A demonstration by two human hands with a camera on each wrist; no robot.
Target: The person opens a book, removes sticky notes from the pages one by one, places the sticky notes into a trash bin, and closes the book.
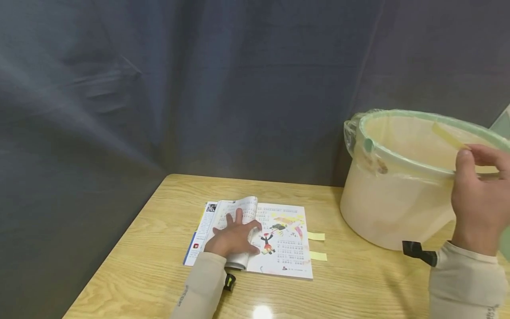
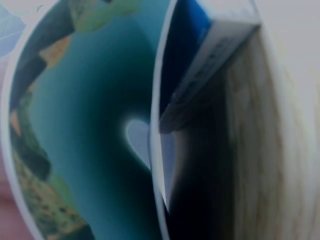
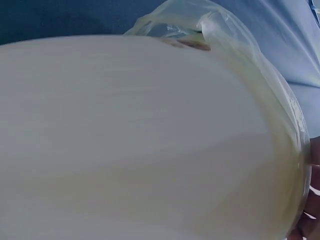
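An open book with printed text and coloured drawings lies on the table. My left hand rests across its middle with fingers spread, pressing the left pages, which bulge up in a curl. A curled page with a blue-green picture fills much of the left wrist view. Two yellow sticky strips stick out from the book's right edge. Over the rim of a white bin, my right hand pinches a yellow sticky strip between thumb and fingers. The right wrist view shows the bin's wall and fingertips beside its rim.
A clear plastic liner bunches outside the bin under a pale green rim ring. Dark cloth hangs behind and left of the wooden table. The bin stands at the table's right side.
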